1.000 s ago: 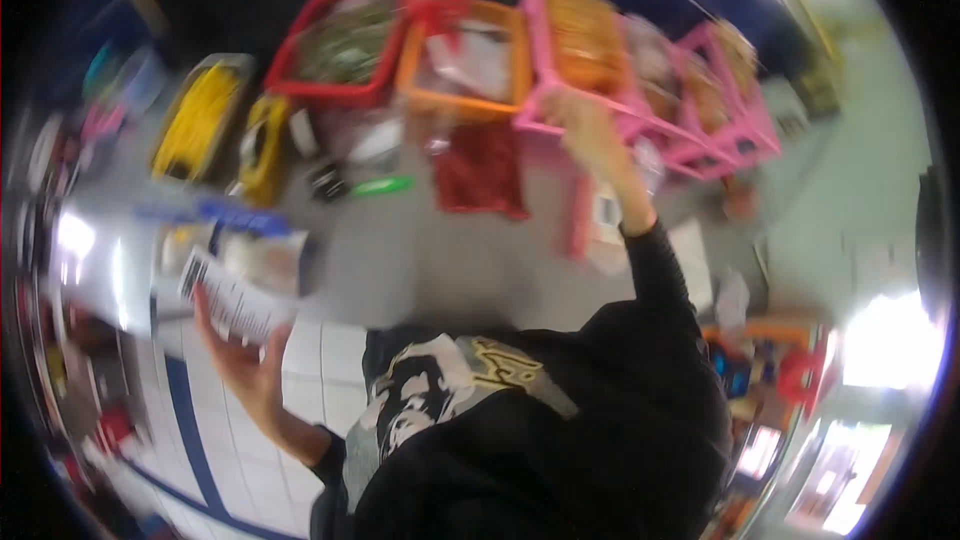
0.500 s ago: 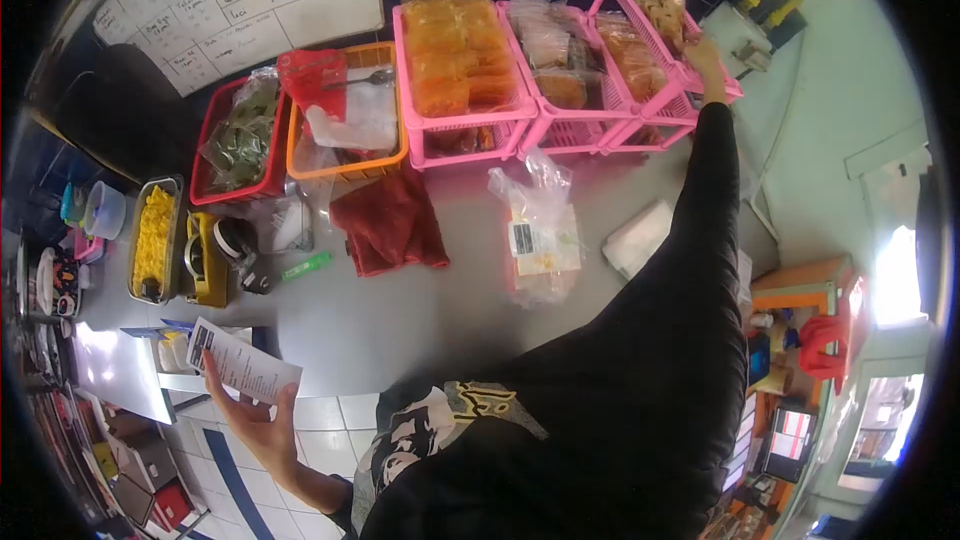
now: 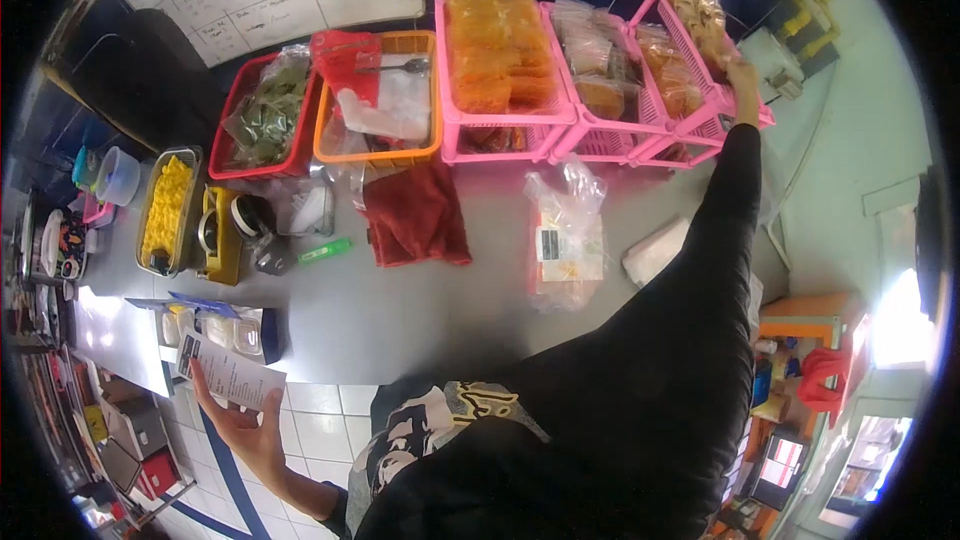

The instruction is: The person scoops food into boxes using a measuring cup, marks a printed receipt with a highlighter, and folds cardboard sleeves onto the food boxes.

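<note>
My left hand is closed on a white printed paper slip, pinched between thumb and fingers above the tiled floor. Text lines and a dark printed block show on it. At the far right, my right hand reaches to the end pink basket, against its side by the packets. Clear packets with brownish contents stand in that basket. The right fingertips are small and partly hidden, so their grip is unclear. Nearer my body, a knotted clear plastic bag with a labelled slip lies on the steel table.
Pink baskets with orange packets line the wall. An orange basket and a red basket stand left of them. A maroon cloth, a green marker, a tape dispenser and a yellow-filled tub are on the table.
The view has shifted, so the table things appear farther right. My right hand stays at the end basket, slightly lower in view. My left hand still holds the paper slip.
</note>
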Motion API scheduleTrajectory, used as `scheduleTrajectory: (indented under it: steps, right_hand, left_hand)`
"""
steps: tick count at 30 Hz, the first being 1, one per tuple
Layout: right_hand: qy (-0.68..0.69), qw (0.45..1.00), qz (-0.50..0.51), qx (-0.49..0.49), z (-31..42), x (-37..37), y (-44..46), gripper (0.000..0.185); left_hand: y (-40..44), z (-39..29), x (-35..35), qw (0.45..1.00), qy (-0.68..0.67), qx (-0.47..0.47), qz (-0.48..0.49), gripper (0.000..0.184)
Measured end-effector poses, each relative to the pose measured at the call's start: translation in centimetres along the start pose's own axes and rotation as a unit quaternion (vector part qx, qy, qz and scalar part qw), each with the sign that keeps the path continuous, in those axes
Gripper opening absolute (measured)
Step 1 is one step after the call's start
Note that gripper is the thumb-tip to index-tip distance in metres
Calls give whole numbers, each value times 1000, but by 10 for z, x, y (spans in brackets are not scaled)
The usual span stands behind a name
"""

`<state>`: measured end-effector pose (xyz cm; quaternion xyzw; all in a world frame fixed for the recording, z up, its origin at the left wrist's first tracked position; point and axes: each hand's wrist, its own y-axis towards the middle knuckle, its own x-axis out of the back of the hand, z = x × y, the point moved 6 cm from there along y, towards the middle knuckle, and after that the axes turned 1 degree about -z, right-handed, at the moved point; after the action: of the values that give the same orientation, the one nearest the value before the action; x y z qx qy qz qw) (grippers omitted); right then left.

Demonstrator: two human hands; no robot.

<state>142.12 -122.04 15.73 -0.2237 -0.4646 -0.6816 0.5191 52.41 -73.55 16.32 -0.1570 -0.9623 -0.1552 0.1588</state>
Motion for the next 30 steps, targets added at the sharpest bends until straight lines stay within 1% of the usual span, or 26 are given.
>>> scheduleTrajectory:
  steps: [2, 3, 4, 5, 6, 7, 8, 9, 11, 12, 13, 15, 16, 17, 18, 19, 20, 21, 22, 23, 24, 25, 26, 29, 30]
  right_hand:
    - [61, 987, -136, 60, 20, 44, -14, 40]
    - [51, 981, -148, 114, 33, 62, -16, 41]
    - [48, 972, -153, 173, 56, 77, -24, 42]
    - [-70, 979, -139, 131, 90, 90, -44, 42]
    - [-27, 971, -151, 182, 122, 106, -63, 45]
    - [-48, 973, -118, 195, 154, 119, -78, 48]
    - [-31, 959, -142, 244, 184, 127, -91, 49]
    - [-5, 947, -111, 301, 224, 123, -133, 49]
    - [-5, 949, -87, 303, 294, 119, -192, 43]
    - [11, 945, -72, 318, 340, 114, -238, 43]
    - [24, 937, -24, 347, 391, 110, -296, 37]
    - [164, 893, 100, 407, 479, 95, -405, 26]
    - [286, 840, 179, 425, 525, 80, -469, 21]
    - [266, 813, 105, 508, 574, 94, -541, 16]
    - [357, 784, 276, 427, 602, 70, -592, 15]
    - [368, 750, 369, 407, 634, 53, -639, 15]
    - [383, 714, 394, 433, 664, 36, -685, 16]
    - [409, 690, 397, 445, 696, 21, -730, 17]
    - [429, 679, 420, 422, 721, -5, -772, 16]
    - [427, 669, 458, 400, 741, -20, -806, 14]
    - [449, 671, 440, 392, 763, -28, -840, 11]
    - [467, 668, 434, 384, 780, -46, -872, 10]
    - [473, 668, 421, 389, 795, -58, -898, 9]
    - [474, 681, 404, 385, 816, -97, -954, 9]
    - [464, 688, 398, 390, 816, -104, -964, 9]
  left_hand:
    - [-1, -2, 8, 999, 17, -42, -2, 99]
    - [1, 2, 14, 999, 22, -36, -8, 99]
    - [5, 7, 23, 999, -2, -38, -17, 98]
    - [10, 14, 46, 999, -18, -39, -33, 98]
    - [14, 13, 59, 998, -10, -54, -35, 97]
    - [16, 19, 72, 997, -37, -30, -60, 98]
    - [20, 17, 83, 994, -45, -44, -84, 98]
    - [27, 28, 103, 992, -72, -37, -97, 98]
    - [33, 29, 128, 986, -28, -16, -162, 97]
    - [35, 37, 141, 984, -50, -15, -170, 98]
    - [35, 38, 151, 983, -51, -13, -179, 95]
    - [39, 50, 178, 980, -49, -20, -192, 94]
    - [47, 67, 203, 980, -43, -26, -195, 94]
    - [50, 82, 219, 980, -63, -18, -186, 91]
    - [58, 95, 232, 980, -63, -17, -187, 93]
    - [64, 121, 245, 974, -81, -8, -212, 87]
    - [74, 154, 259, 967, -100, 0, -235, 81]
    - [89, 184, 270, 962, -91, 49, -252, 78]
    - [105, 219, 280, 955, -84, 99, -268, 77]
    - [121, 262, 283, 955, 23, 80, -284, 80]
    - [140, 307, 289, 945, 127, 60, -296, 85]
    - [158, 341, 288, 941, 132, 82, -299, 89]
    - [175, 363, 283, 938, 138, 102, -301, 93]
    - [202, 392, 275, 945, 149, 125, -265, 91]
    - [204, 400, 271, 950, 174, 136, -221, 89]
